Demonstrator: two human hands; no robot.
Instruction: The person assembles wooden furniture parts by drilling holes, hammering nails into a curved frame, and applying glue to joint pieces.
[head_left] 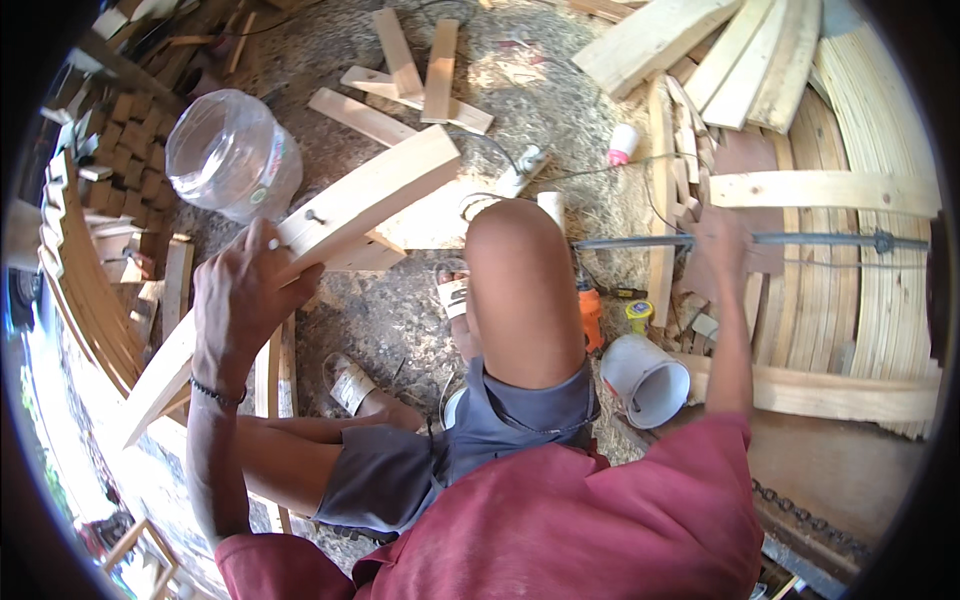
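My left hand (243,285) is closed round a long pale wooden plank (385,185) that slants from lower left up toward the middle. A dark screw or nail (315,216) stands out of the plank just past my fingers. A small whitish round tip (274,244) shows at my finger and thumb; I cannot make out what it is. At the right, my right hand (721,238) is smeared by motion and overlaps a dark metal bar (630,242). Whether its fingers grip the bar cannot be made out. Brown sheet material (745,160) lies around that hand.
Stacked boards (815,300) fill the right side. A white bucket (645,380), an orange tool (590,318) and a yellow tape measure (639,316) stand by my knee. A clear plastic jar (235,155) is at the left. Loose wood pieces (440,70) lie ahead on the dusty floor.
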